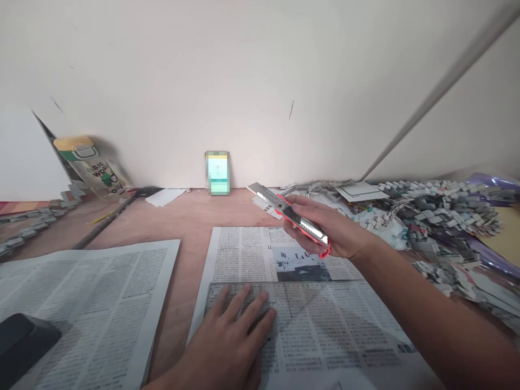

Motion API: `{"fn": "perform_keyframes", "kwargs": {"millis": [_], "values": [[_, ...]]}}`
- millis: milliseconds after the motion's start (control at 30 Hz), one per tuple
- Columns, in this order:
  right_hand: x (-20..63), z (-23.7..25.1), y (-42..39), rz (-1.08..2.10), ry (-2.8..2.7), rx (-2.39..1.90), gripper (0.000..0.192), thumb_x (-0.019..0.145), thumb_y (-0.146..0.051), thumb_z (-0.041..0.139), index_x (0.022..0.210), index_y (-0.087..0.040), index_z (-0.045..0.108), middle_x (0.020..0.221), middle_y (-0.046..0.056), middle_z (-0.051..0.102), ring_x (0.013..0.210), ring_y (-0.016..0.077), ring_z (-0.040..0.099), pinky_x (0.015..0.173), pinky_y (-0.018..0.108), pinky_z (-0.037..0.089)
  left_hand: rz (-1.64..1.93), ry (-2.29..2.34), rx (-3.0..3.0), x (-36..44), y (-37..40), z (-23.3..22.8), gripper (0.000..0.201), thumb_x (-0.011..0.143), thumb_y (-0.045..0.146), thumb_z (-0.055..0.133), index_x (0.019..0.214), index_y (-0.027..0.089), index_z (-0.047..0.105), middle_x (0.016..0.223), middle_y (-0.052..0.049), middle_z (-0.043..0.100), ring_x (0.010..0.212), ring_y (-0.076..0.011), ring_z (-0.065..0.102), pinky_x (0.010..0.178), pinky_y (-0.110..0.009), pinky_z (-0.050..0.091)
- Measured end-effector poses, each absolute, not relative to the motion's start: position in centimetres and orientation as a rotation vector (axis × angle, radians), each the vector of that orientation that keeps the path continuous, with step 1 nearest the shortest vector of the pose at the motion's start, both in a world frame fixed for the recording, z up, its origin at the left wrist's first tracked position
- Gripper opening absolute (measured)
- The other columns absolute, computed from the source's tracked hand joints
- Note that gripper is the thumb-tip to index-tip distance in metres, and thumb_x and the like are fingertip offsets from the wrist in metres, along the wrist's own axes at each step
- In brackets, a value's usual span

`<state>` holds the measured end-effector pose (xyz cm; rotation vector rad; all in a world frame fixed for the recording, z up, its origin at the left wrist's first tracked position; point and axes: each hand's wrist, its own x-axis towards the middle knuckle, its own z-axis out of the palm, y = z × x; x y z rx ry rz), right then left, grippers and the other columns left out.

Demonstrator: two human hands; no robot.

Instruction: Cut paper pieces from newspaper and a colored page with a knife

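Note:
My right hand [325, 230] holds a red utility knife [289, 212] in the air, its blade out and pointing up-left, above the far part of a newspaper sheet [244, 252]. My left hand [233, 338] lies flat, fingers spread, on a clear plastic triangle ruler [300, 300] that rests on that sheet near me.
A second newspaper sheet [89, 303] lies at the left with a dark object [24, 338] on its corner. A heap of folded newspaper pieces [442, 216] fills the right. At the back wall stand a phone [218, 172], a printed bag [95, 168] and a dark rod [109, 216].

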<state>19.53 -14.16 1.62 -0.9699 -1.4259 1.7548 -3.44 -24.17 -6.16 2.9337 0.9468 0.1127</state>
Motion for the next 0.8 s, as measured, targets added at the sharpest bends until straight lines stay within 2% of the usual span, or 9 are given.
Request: {"fn": "perform_keyframes", "kwargs": {"millis": [133, 233, 367, 500, 567, 633, 733, 800], "values": [[19.6, 1.5, -14.3, 1.700, -1.513, -0.992, 0.029, 0.087, -0.048, 0.047, 0.095, -0.021, 0.054, 0.065, -0.001, 0.056, 0.035, 0.0055, 0.040, 0.028, 0.017, 0.028, 0.145, 0.938, 2.940, -3.4, -24.1, -6.0, 0.048, 0.080, 0.021, 0.050, 0.128, 0.020, 0.047, 0.137, -0.010, 0.046, 0.122, -0.0345, 0.043, 0.097, -0.054, 0.036], [19.7, 1.7, -14.5, 1.573, -1.690, -1.023, 0.030, 0.088, -0.048, 0.045, 0.100, -0.022, 0.055, 0.073, 0.001, 0.059, 0.041, 0.0069, 0.046, 0.033, 0.019, 0.034, 0.092, 0.938, 2.950, -3.4, -24.1, -6.0, 0.051, 0.078, 0.018, 0.049, 0.129, 0.021, 0.046, 0.138, -0.009, 0.045, 0.122, -0.0355, 0.043, 0.096, -0.055, 0.037], [19.4, 1.7, -14.8, 1.221, -2.112, -1.192, 0.031, 0.089, -0.044, 0.043, 0.107, -0.024, 0.058, 0.089, 0.004, 0.063, 0.054, 0.0106, 0.055, 0.043, 0.022, 0.040, 0.082, 0.929, 2.937, -3.4, -24.1, -5.9, 0.053, 0.078, 0.016, 0.047, 0.130, 0.020, 0.044, 0.139, -0.010, 0.044, 0.122, -0.0373, 0.043, 0.094, -0.059, 0.037], [18.3, 0.7, -15.4, 0.903, -2.427, -1.135, 0.027, 0.090, -0.035, 0.044, 0.106, -0.025, 0.063, 0.094, 0.005, 0.065, 0.074, 0.0178, 0.058, 0.058, 0.027, 0.042, 0.131, 0.936, 2.920, -3.5, -24.1, -5.9, 0.051, 0.080, 0.021, 0.049, 0.131, 0.021, 0.044, 0.138, -0.010, 0.045, 0.122, -0.0367, 0.043, 0.095, -0.058, 0.036], [17.6, 0.1, -15.8, 0.891, -2.502, -1.044, 0.026, 0.090, -0.030, 0.042, 0.098, -0.023, 0.066, 0.089, 0.004, 0.067, 0.074, 0.0185, 0.057, 0.059, 0.027, 0.039, 0.172, 0.946, 2.918, -3.6, -24.1, -6.0, 0.049, 0.082, 0.024, 0.050, 0.130, 0.022, 0.044, 0.138, -0.009, 0.046, 0.122, -0.0352, 0.044, 0.097, -0.056, 0.035], [16.9, -0.4, -16.1, 0.886, -2.557, -1.003, 0.027, 0.090, -0.028, 0.040, 0.087, -0.021, 0.066, 0.076, 0.003, 0.065, 0.065, 0.0163, 0.054, 0.057, 0.027, 0.036, 0.197, 0.959, 2.918, -3.7, -24.1, -6.1, 0.048, 0.082, 0.027, 0.050, 0.130, 0.024, 0.045, 0.137, -0.008, 0.046, 0.121, -0.0339, 0.044, 0.098, -0.054, 0.034], [16.2, -1.2, -16.3, 0.816, -2.637, -1.025, 0.031, 0.091, -0.024, 0.037, 0.069, -0.019, 0.059, 0.060, 0.000, 0.057, 0.056, 0.0129, 0.047, 0.055, 0.026, 0.032, 0.220, 0.970, 2.923, -3.7, -24.2, -6.4, 0.047, 0.082, 0.030, 0.051, 0.129, 0.025, 0.046, 0.137, -0.007, 0.046, 0.120, -0.0332, 0.045, 0.098, -0.053, 0.035], [16.0, -1.5, -16.4, 0.794, -2.666, -1.041, 0.032, 0.090, -0.023, 0.036, 0.065, -0.018, 0.053, 0.057, -0.002, 0.053, 0.054, 0.0115, 0.044, 0.054, 0.025, 0.030, 0.232, 0.971, 2.927, -3.7, -24.2, -6.5, 0.047, 0.083, 0.031, 0.051, 0.129, 0.025, 0.046, 0.137, -0.006, 0.046, 0.120, -0.0332, 0.045, 0.097, -0.053, 0.035]]}}
